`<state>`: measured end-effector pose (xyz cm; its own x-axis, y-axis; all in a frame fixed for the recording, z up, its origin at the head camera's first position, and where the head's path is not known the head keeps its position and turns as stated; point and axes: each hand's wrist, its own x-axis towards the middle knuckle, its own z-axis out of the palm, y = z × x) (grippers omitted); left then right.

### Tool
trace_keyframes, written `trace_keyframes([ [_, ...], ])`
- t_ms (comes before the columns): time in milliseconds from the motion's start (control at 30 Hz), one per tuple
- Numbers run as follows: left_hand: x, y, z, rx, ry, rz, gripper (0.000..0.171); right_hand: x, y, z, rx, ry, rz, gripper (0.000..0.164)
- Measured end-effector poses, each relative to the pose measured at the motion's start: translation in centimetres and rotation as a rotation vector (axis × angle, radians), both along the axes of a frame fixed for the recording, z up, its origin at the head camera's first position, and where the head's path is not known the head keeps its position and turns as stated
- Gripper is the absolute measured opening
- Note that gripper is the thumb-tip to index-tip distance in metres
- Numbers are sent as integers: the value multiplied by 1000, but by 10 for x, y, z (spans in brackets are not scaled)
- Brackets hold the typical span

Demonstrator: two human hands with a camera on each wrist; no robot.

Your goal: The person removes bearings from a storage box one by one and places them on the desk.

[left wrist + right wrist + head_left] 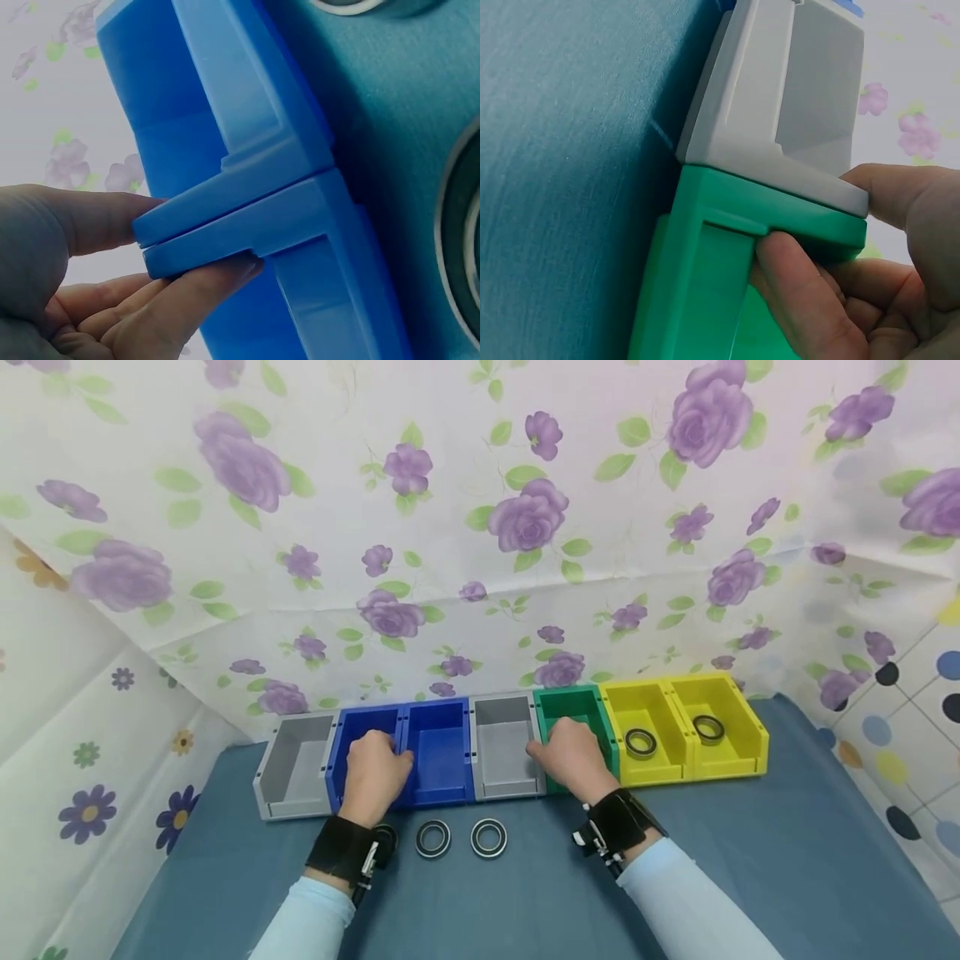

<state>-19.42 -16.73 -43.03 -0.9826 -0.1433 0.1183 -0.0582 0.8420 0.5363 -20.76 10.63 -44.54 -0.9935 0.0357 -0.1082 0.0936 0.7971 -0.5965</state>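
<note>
My left hand (377, 772) pinches the adjoining side walls of two blue bins, the left blue bin (347, 743) and the right blue bin (438, 747). In the left wrist view its thumb is on one side of the doubled wall (247, 202) and its fingers on the other. My right hand (573, 756) likewise grips the touching walls of a grey bin (506, 743) and a green bin (566, 700). The right wrist view has the thumb inside the grey bin (817, 90) and fingers inside the green bin (697, 300).
Two yellow bins (723, 768) at the row's right end each hold one bearing (641, 742). A grey bin (300, 768) ends the row at left. In front lie two bearings (489, 838) on the blue-grey cloth (510, 910), and another partly behind the left wrist. Flowered sheeting (465, 552) stands behind.
</note>
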Motion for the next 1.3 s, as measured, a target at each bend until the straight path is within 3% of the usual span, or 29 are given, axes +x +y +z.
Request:
trace_keyframes([
  [167,0,-3,-2,20,5,19,47,0,6,-1,-63,-20,66,52],
  [333,-4,0,-1,33,12,6,46,0,20,9,-74,-17,105,57],
  [433,-5,2,0,30,9,9,45,1,26,16,-83,40,97,52],
  [567,-4,1,0,42,-3,32,45,-1,29,17,-66,107,105,30],
  [700,-4,0,-1,50,-8,44,46,-4,27,17,-74,95,118,49],
  [933,-7,1,-3,55,-4,35,45,-5,27,16,-63,128,114,44],
  [1300,-5,0,-3,49,-6,40,44,-7,30,3,93,-9,140,59],
])
